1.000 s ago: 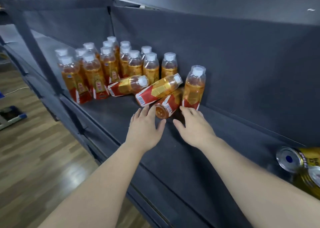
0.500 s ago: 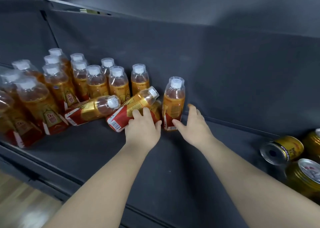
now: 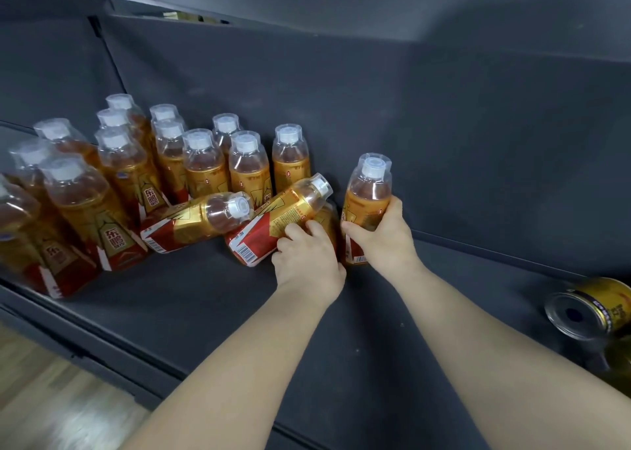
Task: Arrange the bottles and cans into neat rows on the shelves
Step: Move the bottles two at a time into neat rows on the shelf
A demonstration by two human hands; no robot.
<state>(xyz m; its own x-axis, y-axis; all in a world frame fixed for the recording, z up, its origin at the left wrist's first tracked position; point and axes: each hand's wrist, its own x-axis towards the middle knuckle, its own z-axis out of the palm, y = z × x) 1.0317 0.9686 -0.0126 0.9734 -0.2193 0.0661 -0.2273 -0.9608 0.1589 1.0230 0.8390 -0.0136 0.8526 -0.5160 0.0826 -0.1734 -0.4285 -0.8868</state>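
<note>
Righting the tipped bottle (image 3: 273, 226) just right of the standing rows (image 3: 208, 166): left hand (image 3: 307, 262) grip curled over its body, right hand (image 3: 384, 241) grip wrapped round the upright bottle (image 3: 368, 190) farther right; best pivoted on its base.

Shelf (image 3: 205, 313): standing bottles (image 3: 205, 166) grouped at left and rear; toppled bottles (image 3: 191, 222) lying before them; one upright bottle (image 3: 367, 200) just right of these; a can (image 3: 587, 309) on its side far right, well apart.
</note>
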